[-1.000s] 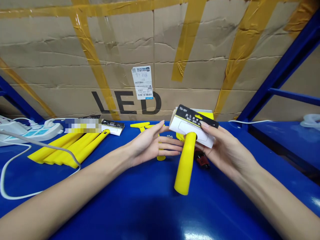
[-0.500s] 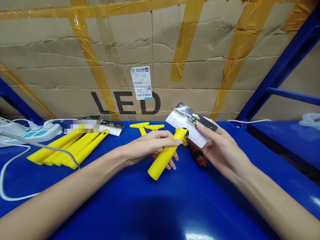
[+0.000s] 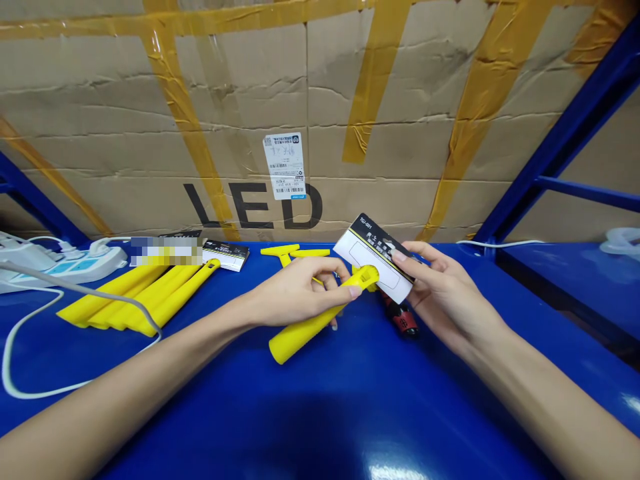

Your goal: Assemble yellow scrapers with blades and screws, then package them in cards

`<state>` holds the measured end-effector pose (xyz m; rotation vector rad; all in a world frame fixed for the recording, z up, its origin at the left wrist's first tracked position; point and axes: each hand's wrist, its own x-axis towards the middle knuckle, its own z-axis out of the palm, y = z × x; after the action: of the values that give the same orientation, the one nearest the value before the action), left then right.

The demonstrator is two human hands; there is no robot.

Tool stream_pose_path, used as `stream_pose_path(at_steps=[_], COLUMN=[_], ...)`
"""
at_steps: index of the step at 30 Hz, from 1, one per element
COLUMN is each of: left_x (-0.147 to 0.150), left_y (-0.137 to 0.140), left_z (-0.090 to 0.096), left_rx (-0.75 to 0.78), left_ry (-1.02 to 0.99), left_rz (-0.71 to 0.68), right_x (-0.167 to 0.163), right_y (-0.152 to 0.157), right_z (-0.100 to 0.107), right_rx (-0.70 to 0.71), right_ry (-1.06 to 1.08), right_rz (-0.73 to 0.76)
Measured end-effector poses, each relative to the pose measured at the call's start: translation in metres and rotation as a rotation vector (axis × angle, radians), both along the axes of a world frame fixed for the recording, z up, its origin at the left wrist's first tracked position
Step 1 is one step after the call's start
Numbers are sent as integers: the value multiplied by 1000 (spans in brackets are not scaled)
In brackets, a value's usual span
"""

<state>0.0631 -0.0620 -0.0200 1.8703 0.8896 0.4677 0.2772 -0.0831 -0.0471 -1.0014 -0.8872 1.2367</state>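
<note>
My left hand [image 3: 300,290] is closed around a yellow tubular handle [image 3: 300,337], thumb on top near its tapered, slotted end. The handle's wide round end points down toward me. In my right hand [image 3: 445,293] a black-and-white header card [image 3: 363,250] is pinched by its right edge. The handle's slotted tip overlaps the card's lower edge; whether it passes through an opening there I cannot tell. Behind the hands lie yellow T-shaped pieces [image 3: 280,251], partly hidden. A red-and-black tool [image 3: 403,320] lies below the card, its far part covered.
Several yellow handles with cards [image 3: 165,303] lie at the left on the blue surface [image 3: 320,413]. Near them are a white power strip [image 3: 95,265] and a looping cable [image 3: 10,360]. A large taped cardboard box [image 3: 240,113] stands behind, with blue frame posts [image 3: 540,167] at the sides.
The handle has turned so its slotted face shows, and its wide end has swung left. My left hand has rolled over it. The card has dipped slightly, still in my right hand.
</note>
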Motion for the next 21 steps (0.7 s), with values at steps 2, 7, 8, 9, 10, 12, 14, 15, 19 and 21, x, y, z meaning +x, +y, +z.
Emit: stream_pose_path(at_steps=[2, 7, 8, 9, 10, 12, 14, 15, 19, 21], left_x=[1, 2, 1, 1, 0, 0, 0, 0, -1, -1], left_y=[-1, -1, -1, -2, -2, -2, -2, -1, 0, 0], left_z=[-1, -3, -3, -2, -2, -2, -3, -3, -5, -5], left_rx=[45, 246, 281, 306, 324, 343, 349, 350, 336, 331], left_ry=[8, 37, 40, 44, 44, 37, 28, 24, 25, 30], left_rz=[12, 54, 49, 44, 39, 39, 43, 41, 17, 3], right_x=[0, 2, 2, 2, 3, 3, 3, 4, 8, 12], right_y=[0, 0, 0, 0, -1, -1, -1, -1, 0, 2], right_z=[1, 3, 4, 4, 4, 5, 6, 6, 7, 6], right_rx=[13, 8, 6, 4, 2, 0, 1, 6, 32, 37], right_ry=[27, 66, 71, 74, 75, 70, 59, 53, 11, -5], right_rz=[-6, 5, 7, 8, 6, 2, 0, 1, -3, -26])
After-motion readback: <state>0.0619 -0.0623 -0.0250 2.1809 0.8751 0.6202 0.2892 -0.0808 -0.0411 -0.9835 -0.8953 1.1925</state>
